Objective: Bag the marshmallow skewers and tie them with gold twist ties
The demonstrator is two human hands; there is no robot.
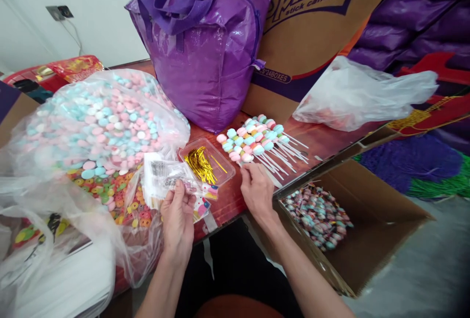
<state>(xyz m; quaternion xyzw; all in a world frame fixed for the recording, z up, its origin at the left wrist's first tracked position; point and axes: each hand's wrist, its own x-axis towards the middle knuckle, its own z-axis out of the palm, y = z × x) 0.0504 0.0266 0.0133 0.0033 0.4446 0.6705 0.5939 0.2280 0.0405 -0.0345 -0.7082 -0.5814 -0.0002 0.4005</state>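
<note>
My left hand (178, 215) pinches a small clear printed plastic bag (187, 184) between thumb and fingers, beside a stack of similar white and clear bags (154, 181). My right hand (258, 192) is closed, its fingertips at the near end of a row of candy sticks (253, 137). Whatever those fingers grip is hidden. Pink, blue and white candies are threaded on the sticks, whose white ends point right. Between my hands and farther back, a clear plastic tray (223, 173) holds gold twist ties (201, 164). Colourful printed cards (201, 208) lie under the left hand's bag.
Large plastic bags of pastel candies (121, 122) and ring candies (128, 205) fill the left. Behind stands a purple tote bag (205, 68); a white plastic bag (352, 98) lies right. Below the table edge, a cardboard box (382, 230) holds many finished-looking candy sticks (319, 215).
</note>
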